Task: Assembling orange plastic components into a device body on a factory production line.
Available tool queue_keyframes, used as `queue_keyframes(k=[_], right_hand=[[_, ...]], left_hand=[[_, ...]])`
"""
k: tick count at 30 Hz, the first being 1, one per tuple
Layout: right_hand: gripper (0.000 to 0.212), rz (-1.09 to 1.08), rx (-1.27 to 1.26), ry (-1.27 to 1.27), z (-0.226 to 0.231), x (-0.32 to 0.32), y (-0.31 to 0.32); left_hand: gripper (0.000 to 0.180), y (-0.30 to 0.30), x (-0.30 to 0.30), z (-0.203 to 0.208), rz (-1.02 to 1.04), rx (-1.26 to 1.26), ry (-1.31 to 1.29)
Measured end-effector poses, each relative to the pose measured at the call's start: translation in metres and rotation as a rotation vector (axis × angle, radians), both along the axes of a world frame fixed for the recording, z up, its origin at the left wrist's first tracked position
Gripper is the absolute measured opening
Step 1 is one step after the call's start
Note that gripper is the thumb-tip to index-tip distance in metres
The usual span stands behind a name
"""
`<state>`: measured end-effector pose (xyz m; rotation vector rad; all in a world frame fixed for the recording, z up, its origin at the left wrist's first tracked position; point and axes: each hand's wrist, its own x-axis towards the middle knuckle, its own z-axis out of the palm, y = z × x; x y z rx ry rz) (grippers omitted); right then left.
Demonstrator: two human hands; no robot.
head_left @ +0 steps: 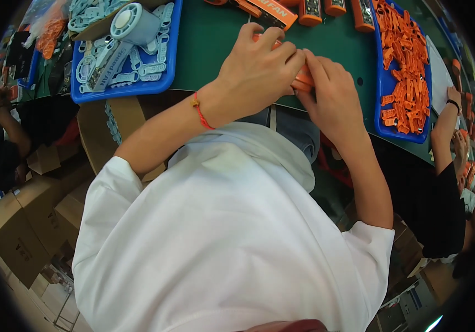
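Observation:
Close to the near edge of the green table (354, 72), both my hands are closed around an orange plastic handheld fan part (304, 79). My left hand (259, 69) covers its left side with bent fingers, and a red cord bracelet sits on that wrist. From the right, my right hand (331, 91) pinches its other side between thumb and fingers. Most of the part is hidden by my fingers. Just beyond my hands lies an orange handheld fan body (270, 12) with a printed side, and several orange fan bodies (310, 12) are beside it.
At left, a blue tray (124, 95) holds light blue plastic pieces and a light blue handheld fan (137, 26). Another blue tray (380, 83) at right contains small orange parts (406, 99). Co-workers' arms (444, 127) show at both sides. Cardboard boxes (24, 232) stand lower left.

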<state>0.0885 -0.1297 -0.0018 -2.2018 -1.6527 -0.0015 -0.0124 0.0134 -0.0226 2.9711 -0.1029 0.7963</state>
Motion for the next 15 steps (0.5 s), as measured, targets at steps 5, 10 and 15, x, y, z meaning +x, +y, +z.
queue_keyframes(k=[5, 10, 15], right_hand=[[0.054, -0.055, -0.181, 0.28, 0.013, 0.0, -0.002], [0.052, -0.259, 0.083, 0.639, 0.014, -0.015, -0.011], [0.055, -0.225, 0.223, 0.659, 0.014, -0.023, -0.011]], left_hand=[[0.05, -0.012, -0.036, 0.009, 0.2, -0.386, -0.365], [0.042, -0.031, -0.042, -0.003, -0.079, -1.894, -0.171], [0.041, -0.035, -0.022, 0.009, -0.149, -1.838, -0.061]])
